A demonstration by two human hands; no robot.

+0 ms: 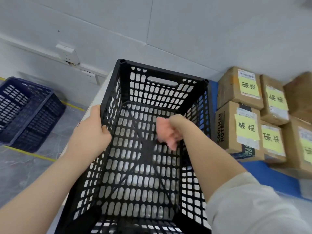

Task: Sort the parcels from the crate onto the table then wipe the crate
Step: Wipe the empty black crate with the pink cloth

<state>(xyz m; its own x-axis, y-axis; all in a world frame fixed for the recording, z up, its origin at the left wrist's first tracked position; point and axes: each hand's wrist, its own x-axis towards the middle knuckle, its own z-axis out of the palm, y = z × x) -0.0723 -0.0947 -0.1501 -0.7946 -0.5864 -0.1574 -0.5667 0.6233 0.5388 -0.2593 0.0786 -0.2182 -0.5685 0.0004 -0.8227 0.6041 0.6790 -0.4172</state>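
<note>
Blue-topped bench [270,173] carries labelled parcels [239,88]; left hand [94,129] grips black crate [162,76] rim; right hand [177,122] clutches pink cloth [166,132] inside.

We logged crate [109,92]: black, slotted lattice, heart cut-outs | cloth [166,132]: pink | floor basket [28,114]: dark blue, slotted | parcels [228,92]: brown cardboard, one black-printed | notes [248,86]: yellow, black handwriting | table [273,176]: blue | floor [25,166]: mottled grey, yellow line [30,153] | wall [168,31]: pale grey | sleeve [253,208]: light grey.
</note>
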